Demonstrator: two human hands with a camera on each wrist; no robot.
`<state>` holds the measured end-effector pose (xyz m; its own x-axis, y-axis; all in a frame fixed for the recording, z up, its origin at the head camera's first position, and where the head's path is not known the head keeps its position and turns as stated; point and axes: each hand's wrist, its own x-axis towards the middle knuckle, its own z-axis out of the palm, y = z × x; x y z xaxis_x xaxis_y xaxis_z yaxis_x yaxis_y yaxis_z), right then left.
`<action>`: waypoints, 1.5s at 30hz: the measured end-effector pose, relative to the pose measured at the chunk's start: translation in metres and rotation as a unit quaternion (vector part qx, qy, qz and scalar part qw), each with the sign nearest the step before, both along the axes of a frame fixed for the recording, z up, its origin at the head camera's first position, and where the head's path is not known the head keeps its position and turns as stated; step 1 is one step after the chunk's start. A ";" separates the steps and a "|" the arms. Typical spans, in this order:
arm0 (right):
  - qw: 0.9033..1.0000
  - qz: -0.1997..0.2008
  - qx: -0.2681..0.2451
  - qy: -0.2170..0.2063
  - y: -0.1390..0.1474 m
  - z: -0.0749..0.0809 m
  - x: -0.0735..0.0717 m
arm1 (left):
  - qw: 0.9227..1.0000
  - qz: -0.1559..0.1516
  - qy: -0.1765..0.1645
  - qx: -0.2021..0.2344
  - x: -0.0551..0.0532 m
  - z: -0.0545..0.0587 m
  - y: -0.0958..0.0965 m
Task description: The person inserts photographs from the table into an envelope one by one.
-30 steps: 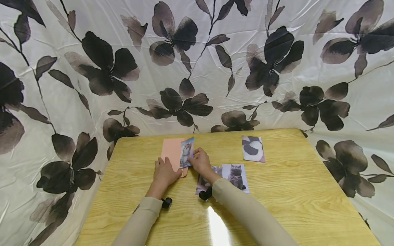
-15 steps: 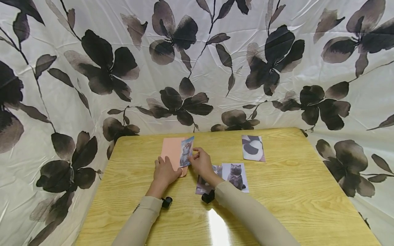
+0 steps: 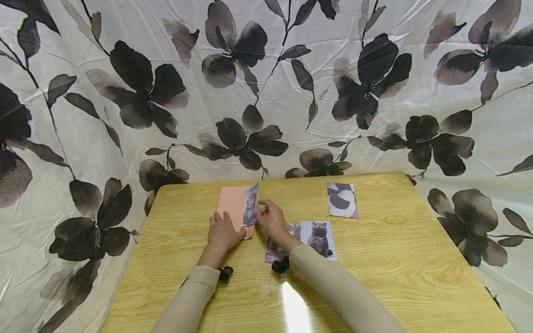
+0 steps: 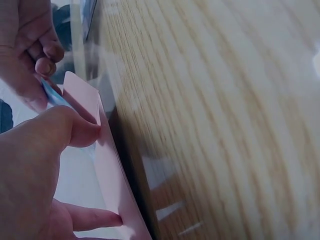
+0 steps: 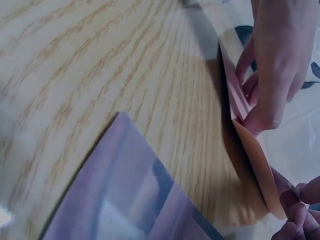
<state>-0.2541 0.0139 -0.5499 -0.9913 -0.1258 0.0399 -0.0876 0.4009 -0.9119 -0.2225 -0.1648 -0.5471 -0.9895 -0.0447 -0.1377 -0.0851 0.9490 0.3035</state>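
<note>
A pink envelope (image 3: 230,203) lies at the back left of the table, its flap (image 4: 80,95) raised toward the right. My left hand (image 3: 222,235) presses on its lower part with spread fingers, the thumb at the fold by the flap. My right hand (image 3: 272,222) pinches the right edge of a kitten photo (image 3: 250,210) on a blue background. The photo stands upright in the head view, bowed a little, and overlaps the envelope's right side at the opening. In the right wrist view, my right fingertips (image 5: 295,205) hold the photo's edge beside the flap.
A grey cat photo (image 3: 317,240) lies right of my right wrist, with another photo (image 3: 272,254) partly hidden under the forearm. A black-and-white picture (image 3: 342,201) lies farther back right. Floral cloth (image 3: 308,92) hangs behind the wooden table (image 3: 399,259).
The kitten photo has shifted slightly left over the envelope and bowed more, with my right fingers following. My left hand stays in place.
</note>
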 end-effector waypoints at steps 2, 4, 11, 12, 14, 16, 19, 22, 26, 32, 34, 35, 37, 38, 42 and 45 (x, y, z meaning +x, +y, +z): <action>1.000 0.001 0.002 0.001 -0.001 0.000 0.000 | 1.000 -0.002 0.002 -0.002 0.000 -0.001 0.000; 1.000 0.003 0.005 0.004 -0.002 -0.001 0.000 | 1.000 -0.003 0.004 -0.002 0.000 -0.001 0.000; 0.999 0.007 0.030 0.010 -0.003 -0.006 -0.003 | 1.000 -0.003 0.009 -0.001 0.000 -0.001 -0.001; 0.999 0.006 0.030 0.009 -0.002 -0.007 -0.004 | 1.000 -0.002 0.009 0.000 0.000 -0.001 -0.001; 1.000 0.002 0.026 0.006 -0.002 -0.009 -0.006 | 1.000 0.000 0.010 0.001 0.000 -0.001 -0.001; 1.000 -0.001 0.022 0.001 -0.002 -0.010 -0.007 | 1.000 0.001 0.011 0.000 0.000 -0.001 -0.001; 1.000 -0.004 0.016 -0.011 -0.002 -0.010 -0.008 | 1.000 0.000 0.010 -0.001 0.000 0.000 -0.001; 1.000 -0.001 0.009 -0.020 -0.003 -0.011 -0.009 | 1.000 0.000 0.007 -0.002 0.001 0.000 -0.002; 1.000 0.000 0.004 -0.025 -0.004 -0.013 -0.010 | 1.000 -0.001 0.007 0.000 0.002 0.001 -0.002; 1.000 0.004 0.008 -0.030 -0.007 -0.016 -0.011 | 1.000 -0.001 0.010 0.007 0.002 0.000 -0.002; 0.999 0.006 0.008 -0.033 -0.008 -0.017 -0.011 | 1.000 0.000 0.009 0.010 0.002 0.000 -0.002; 0.999 0.007 0.008 -0.033 -0.009 -0.017 -0.011 | 1.000 0.000 0.009 0.010 0.001 -0.001 -0.002; 0.999 0.009 0.007 -0.033 -0.010 -0.018 -0.012 | 1.000 0.000 0.008 0.010 0.001 -0.002 -0.002; 0.999 0.012 0.004 -0.033 -0.010 -0.018 -0.012 | 1.000 0.000 0.008 0.010 0.001 -0.002 -0.002; 0.999 0.024 -0.013 -0.042 -0.011 -0.017 -0.012 | 1.000 0.001 0.007 0.005 0.001 -0.002 -0.002; 0.998 0.030 -0.018 -0.044 -0.012 -0.017 -0.011 | 1.000 -0.001 0.011 0.000 0.001 -0.001 -0.002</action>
<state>-0.2656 0.0023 -0.5667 -0.9818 -0.1855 -0.0415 -0.0296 0.3649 -0.9306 -0.2218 -0.1663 -0.5485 -0.9923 -0.0426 -0.1161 -0.0764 0.9495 0.3043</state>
